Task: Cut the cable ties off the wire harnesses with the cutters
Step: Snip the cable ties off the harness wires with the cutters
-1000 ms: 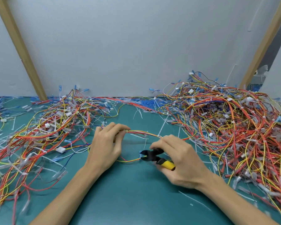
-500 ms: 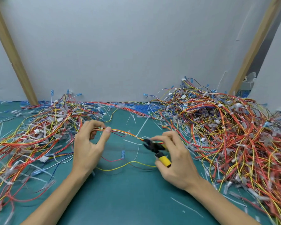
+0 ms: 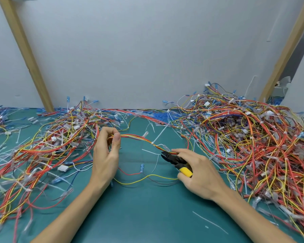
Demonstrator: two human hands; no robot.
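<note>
Cable tie (image 3: 153,142) sits on the wire harness (image 3: 139,138) stretched above the table's (image 3: 147,216) middle. Fingers (image 3: 116,142) of the left hand (image 3: 105,155) pinch one end of it; the right hand (image 3: 200,172) wraps the cutters (image 3: 175,161), forefinger laid along the wires, jaws near the tie. Best keep the bundle taut, slip one blade under the tie alone, and nip clear of insulation. Heaps of harnesses (image 3: 253,137) crowd the left and right edges.

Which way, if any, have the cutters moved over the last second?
Yes. Against the loose tie scrap on the mat, the cutters in the right hand have gone away from the person, up to the held harness.
</note>
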